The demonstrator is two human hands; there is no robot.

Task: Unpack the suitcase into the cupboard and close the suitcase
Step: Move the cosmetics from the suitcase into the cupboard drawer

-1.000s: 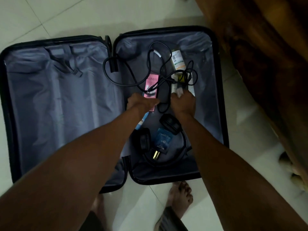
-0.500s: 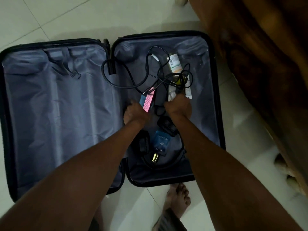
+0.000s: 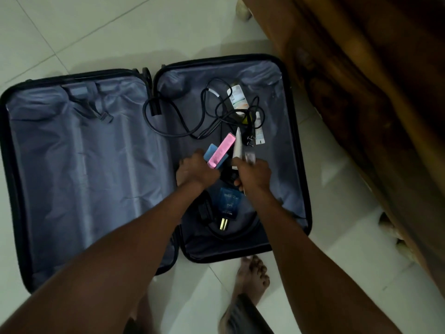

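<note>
suitcase: black hard-shell suitcase with grey fabric lining [image 3: 79, 165] lies splayed flat on the white tiled floor [image 3: 96, 32], both halves up.
left hand: left hand [image 3: 196, 173] grips a flat pink box [image 3: 221, 150] and a blue box [image 3: 212, 150] over the middle of the right half.
right hand: right hand [image 3: 254, 174] just beside it, fingers curled round a white tube [image 3: 238, 147].
still inside: tangled black cable [image 3: 183, 124] near the far edge; blue perfume box [image 3: 228, 203] and black headphones [image 3: 207, 210] under the wrists.
right side: brown wooden furniture [image 3: 361, 104] beside the case.
</note>
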